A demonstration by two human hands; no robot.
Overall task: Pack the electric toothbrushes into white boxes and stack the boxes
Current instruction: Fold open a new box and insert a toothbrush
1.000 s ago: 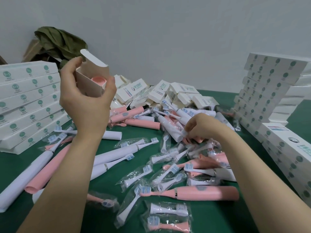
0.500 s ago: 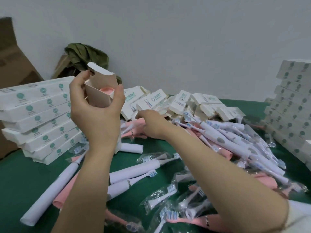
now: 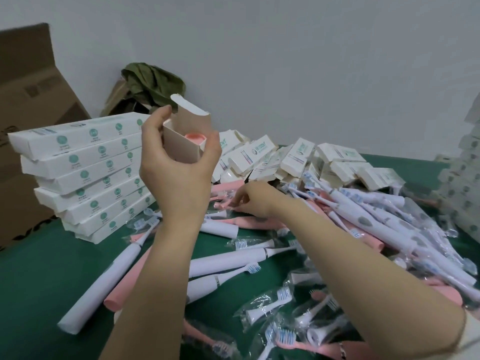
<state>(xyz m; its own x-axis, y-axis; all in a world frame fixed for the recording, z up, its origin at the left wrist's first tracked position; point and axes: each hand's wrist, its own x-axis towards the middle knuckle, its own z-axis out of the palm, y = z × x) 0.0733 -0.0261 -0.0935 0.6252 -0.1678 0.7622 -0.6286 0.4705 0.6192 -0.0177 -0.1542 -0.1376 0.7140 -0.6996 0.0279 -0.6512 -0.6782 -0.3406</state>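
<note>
Head view: the right hand (image 3: 253,201) has swept from the 3 o'clock side of the heap to its middle, just below the raised box. Its fingers (image 3: 235,203) now pinch narrowly at a clear packet (image 3: 225,205) lying among pink handles. The left hand (image 3: 179,175) still grips the white box (image 3: 181,145) at 11 o'clock, flap up, with the end of a pink toothbrush (image 3: 195,137) showing inside. That box looks part-filled and likely awaits this packet before closing. The stack of packed boxes (image 3: 85,172) sits at 9 o'clock on the counter (image 3: 33,268).
</note>
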